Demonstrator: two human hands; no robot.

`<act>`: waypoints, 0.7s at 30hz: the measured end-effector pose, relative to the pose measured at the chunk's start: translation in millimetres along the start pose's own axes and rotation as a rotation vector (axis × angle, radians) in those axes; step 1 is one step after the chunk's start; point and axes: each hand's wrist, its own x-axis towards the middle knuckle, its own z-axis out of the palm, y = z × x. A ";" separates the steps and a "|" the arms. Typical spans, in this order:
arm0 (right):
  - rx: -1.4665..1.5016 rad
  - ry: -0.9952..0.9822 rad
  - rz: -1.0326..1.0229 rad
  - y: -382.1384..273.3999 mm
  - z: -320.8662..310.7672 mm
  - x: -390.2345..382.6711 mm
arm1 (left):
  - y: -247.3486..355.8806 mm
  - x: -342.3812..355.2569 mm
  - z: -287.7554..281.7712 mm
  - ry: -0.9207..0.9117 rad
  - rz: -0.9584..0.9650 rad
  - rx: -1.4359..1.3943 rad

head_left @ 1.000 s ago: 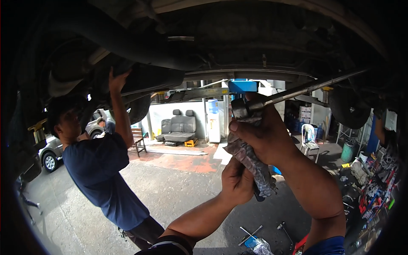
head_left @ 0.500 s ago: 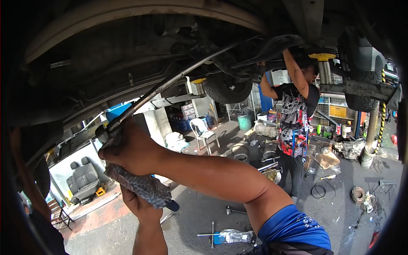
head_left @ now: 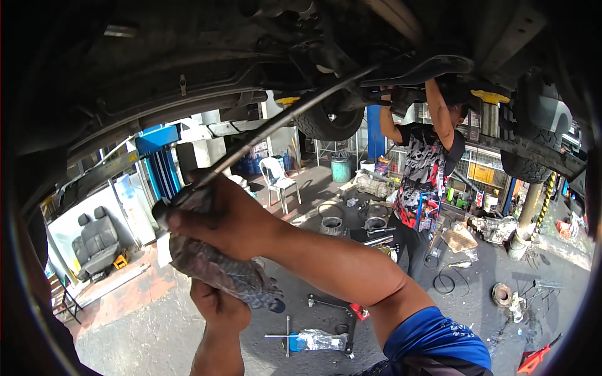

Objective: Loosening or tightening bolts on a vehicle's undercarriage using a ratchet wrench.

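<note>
My right hand grips the upper end of a tool wrapped in a crumpled, stained grey cloth, its thumb near a dark metal fitting. Below it my left hand is closed on the lower part of the wrapped tool, partly hidden behind the cloth; a dark tip shows at that end. From the top of the tool a long steel bar runs up and right into the dark vehicle underbody. Where the bar ends is too dark to make out.
A co-worker works overhead at the right. Lift arms and a tire hang around me. Below are a white chair, several greasy parts, a cable and tools. A car seat stands left.
My view has swung right, bringing the co-worker on the right into view and putting the left one mostly out. My hands still hold the wrapped tool, now sitting further left in the picture.
</note>
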 end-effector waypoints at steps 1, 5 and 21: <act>-0.018 0.226 -0.087 8.2 5.0 -6.0 | -2.9 -5.3 -1.4 0.095 -0.060 -0.028; 0.155 0.680 -0.157 11.3 -25.4 -8.2 | 2.4 9.4 -3.6 -0.097 0.245 0.460; 0.486 0.743 -0.368 15.8 -69.4 18.0 | 17.6 2.7 -30.9 0.086 0.064 0.348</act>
